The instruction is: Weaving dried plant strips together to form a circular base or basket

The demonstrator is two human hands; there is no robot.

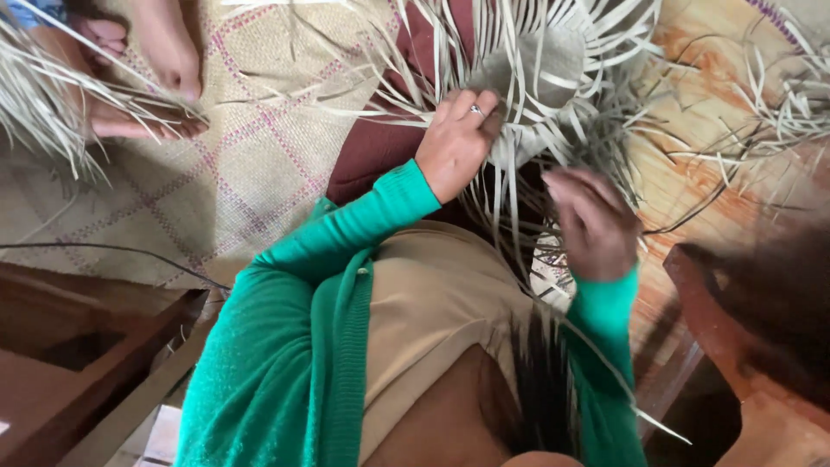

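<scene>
Woven mat [251, 164] w/ pink grid lines covers floor, upper left. Left hand [456, 143], frame centre, pinches edge of half-woven straw piece [540, 65]; flat pale strips fan outward. Right hand [595, 223] blurred, fingers curled among strips, grip can't tell. Another person's bare feet [151, 69] upper left.

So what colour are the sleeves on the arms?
Bright green sleeves, clearest in the head view.

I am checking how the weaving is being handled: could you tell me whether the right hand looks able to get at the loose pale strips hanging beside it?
Probably yes. The right hand, though blurred, is right among the loose strips, with nothing between them; the left hand holds the woven piece higher up.
</scene>
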